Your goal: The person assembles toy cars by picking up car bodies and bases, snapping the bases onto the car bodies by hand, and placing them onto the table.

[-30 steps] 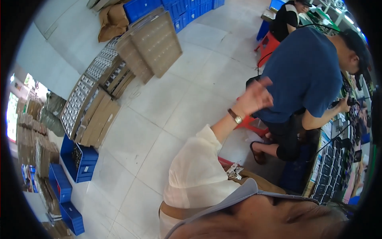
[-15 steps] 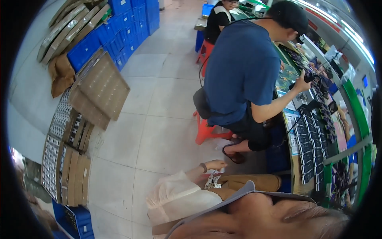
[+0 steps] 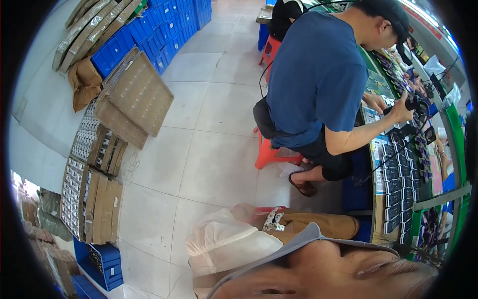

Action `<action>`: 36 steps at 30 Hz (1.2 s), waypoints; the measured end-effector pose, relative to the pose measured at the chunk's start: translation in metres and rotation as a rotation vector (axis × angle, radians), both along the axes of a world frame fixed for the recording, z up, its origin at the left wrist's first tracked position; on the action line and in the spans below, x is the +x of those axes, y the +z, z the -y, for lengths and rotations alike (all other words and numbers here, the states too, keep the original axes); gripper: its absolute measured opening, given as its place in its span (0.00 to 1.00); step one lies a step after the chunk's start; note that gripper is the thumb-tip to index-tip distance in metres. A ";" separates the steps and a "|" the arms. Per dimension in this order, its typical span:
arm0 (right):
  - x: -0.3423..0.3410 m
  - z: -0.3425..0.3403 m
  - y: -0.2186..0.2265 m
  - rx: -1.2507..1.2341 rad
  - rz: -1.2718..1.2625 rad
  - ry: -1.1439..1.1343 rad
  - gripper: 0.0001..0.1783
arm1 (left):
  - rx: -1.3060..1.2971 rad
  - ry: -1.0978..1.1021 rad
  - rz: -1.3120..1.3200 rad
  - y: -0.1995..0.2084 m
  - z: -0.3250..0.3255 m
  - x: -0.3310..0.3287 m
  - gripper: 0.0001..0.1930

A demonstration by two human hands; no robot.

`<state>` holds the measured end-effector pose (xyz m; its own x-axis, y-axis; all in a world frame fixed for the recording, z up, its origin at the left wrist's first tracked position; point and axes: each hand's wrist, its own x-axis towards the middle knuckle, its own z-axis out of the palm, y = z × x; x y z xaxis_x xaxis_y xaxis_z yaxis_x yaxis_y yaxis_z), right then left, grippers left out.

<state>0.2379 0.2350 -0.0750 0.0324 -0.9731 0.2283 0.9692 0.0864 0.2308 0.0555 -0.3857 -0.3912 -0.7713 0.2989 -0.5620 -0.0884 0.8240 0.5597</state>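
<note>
Showing only as a blur past a loose cream-white sleeve (image 3: 226, 239), the person's left hand (image 3: 243, 212) is nearest to a curved red plastic edge (image 3: 271, 208); whether its fingers are apart, together or clamped on something, I cannot tell. The right hand is out of view. Just beside the red edge, a white-and-black patterned piece (image 3: 274, 220) lies against brown cloth trousers (image 3: 318, 224). Nearby, a co-worker in a blue short-sleeved shirt (image 3: 318, 74) leans at the long edge of the desk (image 3: 379, 214), one hand gripping a dark handheld object (image 3: 411, 103). Black rectangular devices (image 3: 391, 185) fill rows along that edge.
</note>
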 end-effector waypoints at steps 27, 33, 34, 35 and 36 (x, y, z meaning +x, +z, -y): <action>0.023 0.023 0.009 -1.707 0.839 1.572 0.16 | -0.389 -0.019 -0.121 0.077 0.101 -0.106 0.21; -0.031 0.147 0.067 -2.054 0.421 0.609 0.19 | -0.464 -0.639 -0.169 0.118 0.117 -0.141 0.19; -0.023 0.146 0.053 -1.931 0.465 0.614 0.22 | -0.299 -0.543 -0.207 0.155 0.077 -0.129 0.16; -0.015 0.146 0.050 -1.959 0.439 0.652 0.22 | -0.275 -0.446 -0.213 0.151 0.051 -0.132 0.13; 0.006 0.146 0.044 -2.055 0.320 0.657 0.22 | -0.133 -0.512 -0.146 0.175 0.000 -0.132 0.12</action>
